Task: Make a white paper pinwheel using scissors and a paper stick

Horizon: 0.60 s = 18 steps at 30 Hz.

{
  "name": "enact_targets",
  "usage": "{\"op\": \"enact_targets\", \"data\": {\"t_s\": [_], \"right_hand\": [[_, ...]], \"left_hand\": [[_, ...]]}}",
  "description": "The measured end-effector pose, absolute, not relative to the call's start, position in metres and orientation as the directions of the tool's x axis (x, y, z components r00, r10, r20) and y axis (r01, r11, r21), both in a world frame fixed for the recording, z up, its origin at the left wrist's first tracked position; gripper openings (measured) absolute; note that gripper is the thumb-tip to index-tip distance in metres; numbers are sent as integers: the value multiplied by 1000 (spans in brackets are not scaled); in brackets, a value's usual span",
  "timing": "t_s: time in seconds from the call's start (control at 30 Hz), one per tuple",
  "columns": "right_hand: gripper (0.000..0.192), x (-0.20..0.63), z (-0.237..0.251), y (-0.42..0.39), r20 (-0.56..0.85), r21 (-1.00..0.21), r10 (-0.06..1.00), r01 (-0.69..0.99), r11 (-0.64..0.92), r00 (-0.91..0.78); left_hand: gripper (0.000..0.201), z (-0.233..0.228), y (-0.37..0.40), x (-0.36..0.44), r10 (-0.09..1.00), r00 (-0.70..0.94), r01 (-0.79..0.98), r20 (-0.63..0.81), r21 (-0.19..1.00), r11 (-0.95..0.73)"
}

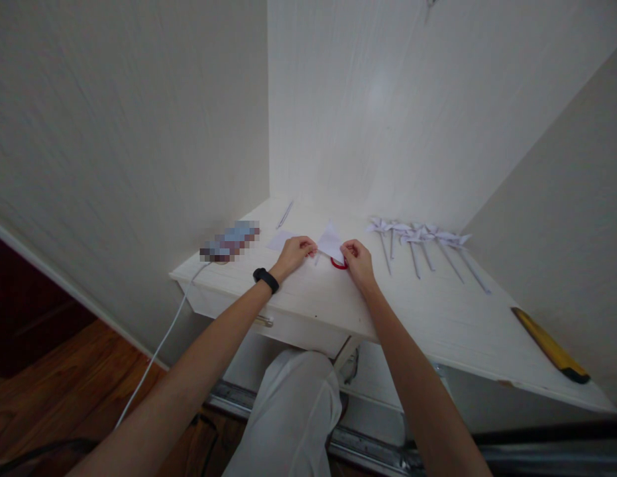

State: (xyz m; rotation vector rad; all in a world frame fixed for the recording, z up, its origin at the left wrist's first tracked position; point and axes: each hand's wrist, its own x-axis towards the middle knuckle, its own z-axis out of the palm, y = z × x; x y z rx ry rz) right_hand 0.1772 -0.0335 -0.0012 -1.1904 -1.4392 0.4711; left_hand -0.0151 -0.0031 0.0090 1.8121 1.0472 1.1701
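Note:
A white folded paper piece [331,241], triangular, stands up from the white desk [437,318] between my two hands. My left hand [294,254], with a black band on its wrist, pinches the paper's left corner. My right hand [358,261] grips its right corner, fingers closed. A red ring-shaped handle [338,264], perhaps of scissors, lies on the desk just under the paper and beside my right hand; most of it is hidden.
Several white paper pinwheels on sticks [420,242] lie in a row at the right rear. A blurred-out object [230,241] with a white cable [159,348] sits left. A thin stick [285,214] lies behind; a yellow-handled tool [549,346] lies far right.

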Motion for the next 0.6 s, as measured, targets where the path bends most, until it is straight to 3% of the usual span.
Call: {"op": "enact_targets", "data": {"t_s": [0.6], "right_hand": [[17,176,1,-36,480,-836,865,374,402,143]], "left_hand": [[11,6,1,-15,906,206,183,369,896,-406]]}}
